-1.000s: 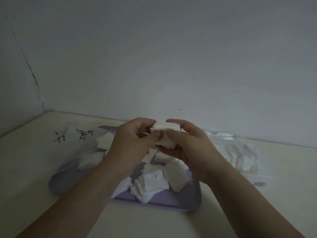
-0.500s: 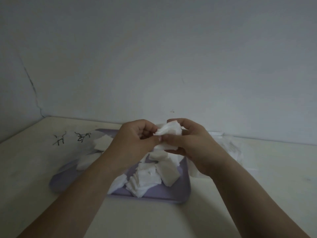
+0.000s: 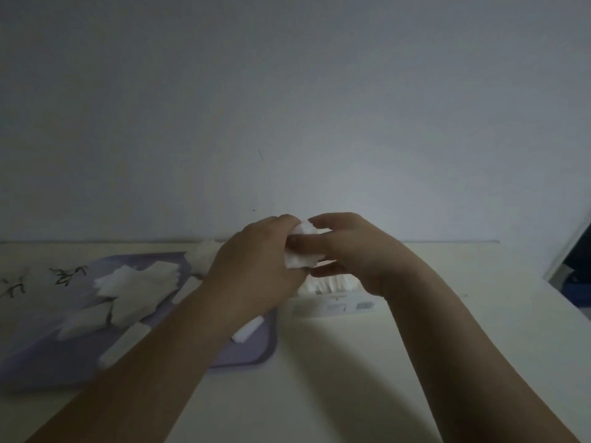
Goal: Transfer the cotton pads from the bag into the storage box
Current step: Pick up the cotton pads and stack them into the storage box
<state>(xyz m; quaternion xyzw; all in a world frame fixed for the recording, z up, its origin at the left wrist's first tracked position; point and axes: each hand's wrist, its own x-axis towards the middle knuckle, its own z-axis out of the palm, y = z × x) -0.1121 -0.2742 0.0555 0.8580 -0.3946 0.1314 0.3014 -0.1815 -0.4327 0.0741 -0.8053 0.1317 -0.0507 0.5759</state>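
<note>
Across the pale table, below a bare grey wall, a shallow lavender tray lies to the left; I take it to be the storage box or its base. Loose cotton pads already lie over it, square and white, some fanned in overlapping heaps and a few single ones nearer the front rim. Just to the tray's right sits the clear bag, labelled on its near face, with white pads packed on edge inside; whether it touches the tray I cannot tell. Above the bag's left end the two hands meet. The left hand curls its fingers over the top and near side of a wad of cotton pads, while the right hand pinches the other side, thumb across the front and fingers arched above. The wad hangs clear of the table, between bag and tray. The step in hand looks like gathering a fresh batch taken from the bag. The next move calls for carrying it left over the tray and releasing low, with an even squeeze, since such light layers would easily splay. The wad is bright white with ruffled, uneven edges; blur hides how many pads it holds.
</note>
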